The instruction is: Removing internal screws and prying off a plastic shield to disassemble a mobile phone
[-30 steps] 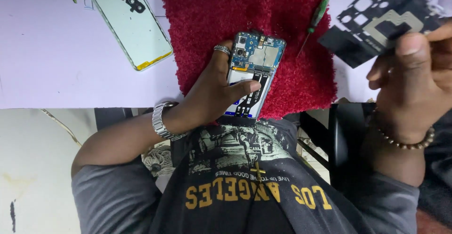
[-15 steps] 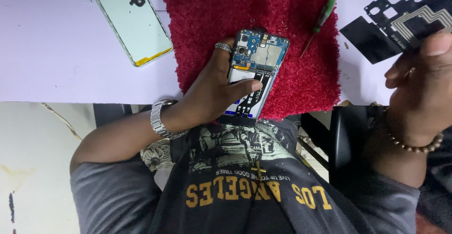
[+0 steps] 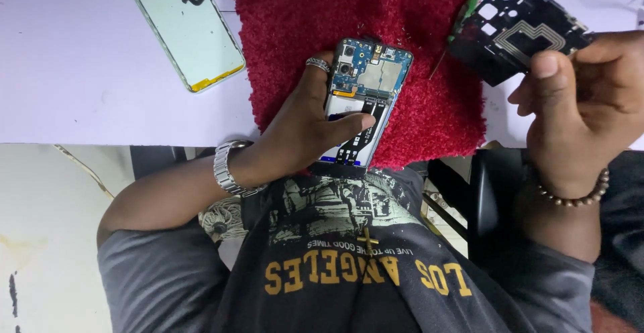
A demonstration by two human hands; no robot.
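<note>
My left hand [image 3: 305, 128] pins the opened phone [image 3: 365, 98] on the red mat [image 3: 302, 18], right hand [image 3: 580, 105] pinching the lifted-off black inner cover [image 3: 513, 28] above the table [image 3: 80, 85]; teardown step, next probably the board connectors, carefully.

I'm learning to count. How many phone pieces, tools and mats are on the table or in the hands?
Phone pieces: 3 - opened phone under left hand, black inner cover in right hand, pale back cover
Tools: 1 - green screwdriver
Mats: 1 - red mat
Total: 5
</note>
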